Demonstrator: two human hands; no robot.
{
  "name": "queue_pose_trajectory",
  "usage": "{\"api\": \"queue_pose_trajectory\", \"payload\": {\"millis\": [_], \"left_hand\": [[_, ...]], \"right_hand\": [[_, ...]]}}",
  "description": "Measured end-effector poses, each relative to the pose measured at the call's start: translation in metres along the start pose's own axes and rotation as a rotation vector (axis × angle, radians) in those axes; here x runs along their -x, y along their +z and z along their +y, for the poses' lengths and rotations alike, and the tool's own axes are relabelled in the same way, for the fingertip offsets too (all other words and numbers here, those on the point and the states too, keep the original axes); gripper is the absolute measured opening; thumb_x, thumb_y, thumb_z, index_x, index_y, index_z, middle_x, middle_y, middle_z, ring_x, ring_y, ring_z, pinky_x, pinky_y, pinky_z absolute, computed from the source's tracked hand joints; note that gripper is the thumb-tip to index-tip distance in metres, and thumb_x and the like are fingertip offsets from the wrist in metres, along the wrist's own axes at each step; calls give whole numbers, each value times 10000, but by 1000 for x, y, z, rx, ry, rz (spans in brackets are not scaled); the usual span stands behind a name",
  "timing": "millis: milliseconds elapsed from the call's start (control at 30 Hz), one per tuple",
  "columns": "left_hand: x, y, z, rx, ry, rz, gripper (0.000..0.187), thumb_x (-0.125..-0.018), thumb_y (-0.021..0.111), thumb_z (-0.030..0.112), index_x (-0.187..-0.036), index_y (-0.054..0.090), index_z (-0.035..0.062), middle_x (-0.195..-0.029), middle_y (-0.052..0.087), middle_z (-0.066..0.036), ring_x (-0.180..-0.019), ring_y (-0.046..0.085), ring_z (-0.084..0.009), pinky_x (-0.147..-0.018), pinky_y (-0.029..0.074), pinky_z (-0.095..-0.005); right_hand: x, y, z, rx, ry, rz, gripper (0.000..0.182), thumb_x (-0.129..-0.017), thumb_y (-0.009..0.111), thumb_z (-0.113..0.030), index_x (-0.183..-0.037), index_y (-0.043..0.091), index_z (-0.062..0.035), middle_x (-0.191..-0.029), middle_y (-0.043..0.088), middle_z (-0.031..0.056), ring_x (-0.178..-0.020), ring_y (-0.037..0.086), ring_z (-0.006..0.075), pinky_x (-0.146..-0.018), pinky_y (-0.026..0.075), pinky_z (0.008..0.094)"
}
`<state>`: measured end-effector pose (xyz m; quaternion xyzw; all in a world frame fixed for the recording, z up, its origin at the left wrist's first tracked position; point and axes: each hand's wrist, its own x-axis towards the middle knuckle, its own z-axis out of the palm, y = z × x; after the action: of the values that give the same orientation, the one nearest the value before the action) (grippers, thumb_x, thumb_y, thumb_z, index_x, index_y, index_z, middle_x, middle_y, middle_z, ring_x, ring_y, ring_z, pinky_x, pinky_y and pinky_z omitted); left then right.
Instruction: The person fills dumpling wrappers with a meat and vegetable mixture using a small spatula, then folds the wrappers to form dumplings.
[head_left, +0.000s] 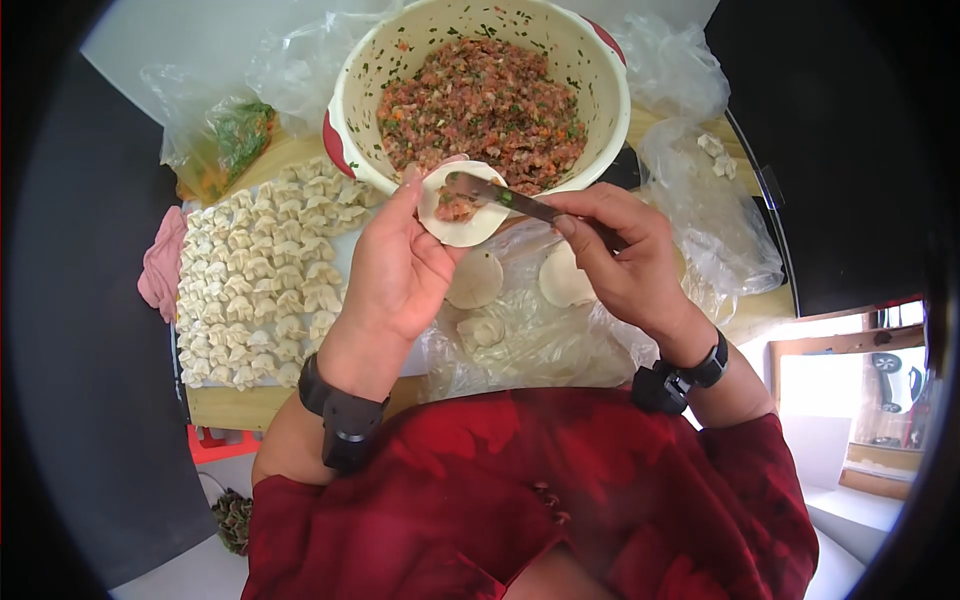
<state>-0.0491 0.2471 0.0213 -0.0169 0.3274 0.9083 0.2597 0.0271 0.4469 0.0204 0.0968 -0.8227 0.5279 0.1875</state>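
My left hand holds a round dumpling wrapper at the near rim of the bowl. A small lump of meat filling lies on the wrapper. My right hand grips a metal spreader knife, its flat blade over the filling. Behind both hands stands a large cream bowl with red handles, holding minced meat mixed with green and orange bits. Below my hands, more round wrappers lie on clear plastic.
Rows of folded dumplings cover the board on the left. A plastic bag with greens and a pink cloth are beyond them. Crumpled plastic bags lie to the right, one with pale dough pieces.
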Motion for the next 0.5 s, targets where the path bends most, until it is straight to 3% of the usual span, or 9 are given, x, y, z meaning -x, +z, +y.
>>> {"api": "queue_pose_trajectory", "payload": {"millis": [33,100,200,267,333,367,500], "left_hand": [[1,1,1,6,-2,-28,371,-1020,398,191,-1318,428,-29,-1315,527,-150,-1230,517,-247,-1047,451,-410],[2,2,1,-70,9,-35,376,-1012,403,179,-1322,420,-35,-1315,527,-151,-1227,520,-248,-1043,454,-409],[1,3,-3,-125,-6,-48,386,-1009,399,167,-1343,396,-26,-1317,526,-158,-1205,542,-259,-1024,473,-408],[2,4,-5,-105,-35,-49,390,-1013,391,167,-1359,378,-12,-1320,525,-162,-1185,560,-270,-1010,488,-409],[3,5,-4,-94,-116,-156,400,-997,399,141,-1347,406,-53,-1303,532,-157,-1193,548,-246,-1011,481,-389],[5,7,-3,-97,-118,-158,400,-997,399,141,-1347,406,-53,-1303,532,-157,-1193,548,-246,-1011,481,-389],[12,11,-3,-171,-147,-244,440,-1023,400,251,-1336,430,-58,-1286,545,-146,-1154,570,-231,-989,495,-376]], "right_hand": [[0,-1,0,-2,-1,0,197,-881,592,16,-1061,665,-14,-815,636,52,-701,582,109,-610,467,249],[0,-3,-1,-295,178,60,183,-917,563,-1,-1088,629,-15,-819,613,16,-733,569,76,-638,475,242],[-6,-5,-7,-399,109,-5,149,-940,543,-15,-1078,598,-23,-822,584,-19,-739,533,44,-621,461,238],[-5,1,-12,-351,66,34,120,-897,608,-14,-1015,603,-34,-797,574,-15,-735,538,52,-617,456,237],[-7,-4,-21,49,-9,-175,159,-829,686,-20,-968,613,-43,-775,562,3,-731,563,79,-629,464,236],[-9,2,-17,7,-55,-117,193,-765,748,-40,-921,635,-43,-757,554,29,-679,558,104,-609,453,233],[-16,14,-6,-127,-118,-23,150,-774,740,-48,-890,647,-32,-765,575,31,-656,536,98,-583,434,231]]}}
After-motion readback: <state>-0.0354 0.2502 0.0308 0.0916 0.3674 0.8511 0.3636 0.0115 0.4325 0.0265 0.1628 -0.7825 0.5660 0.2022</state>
